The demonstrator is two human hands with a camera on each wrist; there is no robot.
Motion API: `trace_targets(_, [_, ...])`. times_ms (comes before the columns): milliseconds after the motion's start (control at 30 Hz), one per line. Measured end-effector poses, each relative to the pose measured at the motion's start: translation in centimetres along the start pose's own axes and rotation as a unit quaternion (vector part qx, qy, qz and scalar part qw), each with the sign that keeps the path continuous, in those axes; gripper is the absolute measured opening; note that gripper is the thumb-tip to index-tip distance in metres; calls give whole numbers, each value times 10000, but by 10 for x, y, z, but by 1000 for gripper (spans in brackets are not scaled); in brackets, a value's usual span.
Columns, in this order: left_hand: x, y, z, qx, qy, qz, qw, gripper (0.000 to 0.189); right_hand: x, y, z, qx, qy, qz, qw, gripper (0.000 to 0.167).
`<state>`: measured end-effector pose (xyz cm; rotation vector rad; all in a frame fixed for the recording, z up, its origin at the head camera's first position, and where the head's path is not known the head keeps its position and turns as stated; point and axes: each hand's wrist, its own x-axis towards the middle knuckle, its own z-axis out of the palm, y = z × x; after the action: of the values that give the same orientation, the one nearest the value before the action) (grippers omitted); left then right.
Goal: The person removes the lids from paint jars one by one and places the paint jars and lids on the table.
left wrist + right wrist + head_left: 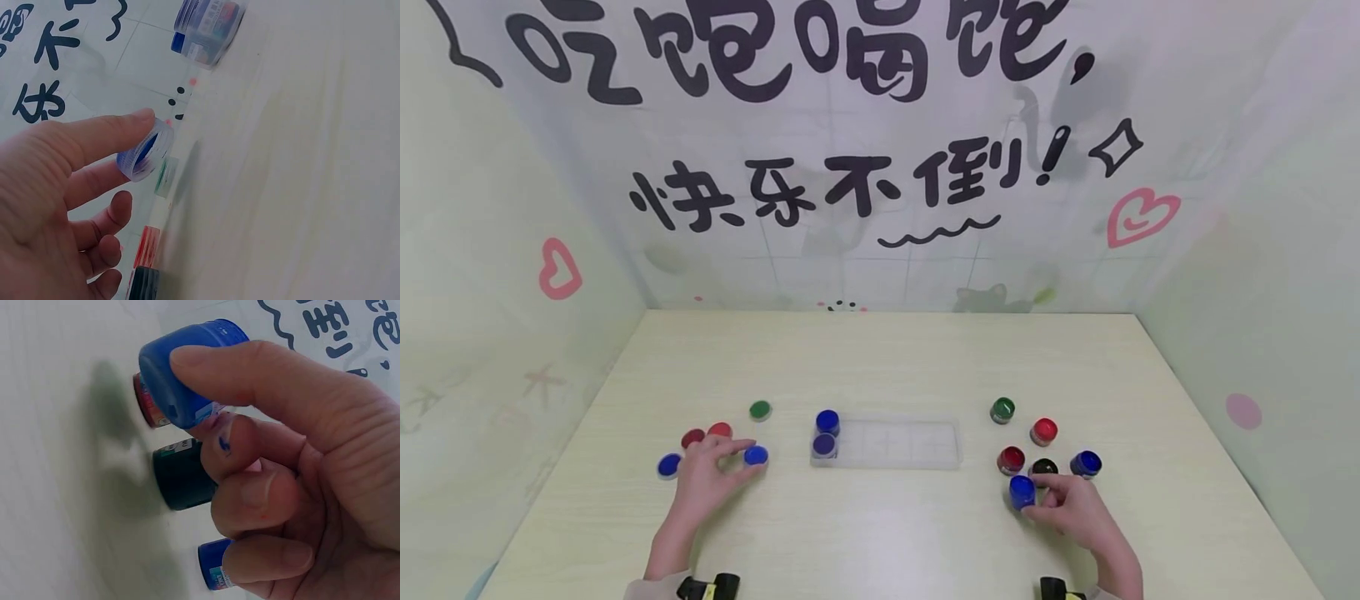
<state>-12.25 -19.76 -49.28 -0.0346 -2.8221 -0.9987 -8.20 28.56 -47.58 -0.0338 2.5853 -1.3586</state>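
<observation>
My left hand [706, 475] pinches a round blue jar lid [756, 455] between thumb and index finger. Seen from the left wrist, the lid [145, 150] is tilted, with a clear rim and blue inside. Over on the right, my right hand [1075, 507] holds a small blue paint jar [1022, 492] by its sides. In the right wrist view the thumb presses on that jar [178, 375], and a blue smear shows on a finger. A dark paint jar [1043, 467] stands just behind it, partly hidden by the hand.
A clear plastic tray [895, 442] lies mid-table, with two blue jars [827, 422] at its left end. Red lids [721, 430], a green lid [760, 409] and a darker blue lid [669, 465] lie left. Green [1002, 409], red [1043, 431] and blue [1086, 463] jars stand right.
</observation>
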Motion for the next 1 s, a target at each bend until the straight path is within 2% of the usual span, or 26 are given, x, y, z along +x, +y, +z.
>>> trace_targets(233, [-2,-6,1,238,-94,15,9997,37,1,10,4,-152,-89,-17,9998,49])
trace_targets(500, [-3,-10,1,551,-199,67,9983,36,-1,11,5,-205,-116,-182,9996,47])
trace_targets(600, [-3,-10,0,654,-254,62,9975,36,-2,10,6,-305,-97,-60,9995,46])
trace_targets(800, [-3,-8,-1,732,-351,69,9967,40,-6,2,7,-663,87,461,9967,48])
trace_targets(900, [-1,-6,-2,757,-284,218,9965,42,-6,-8,7,-719,280,654,9949,48])
trace_targets(1000, [3,-1,-1,731,-192,496,9959,45,-3,-19,8,-649,392,523,9958,45])
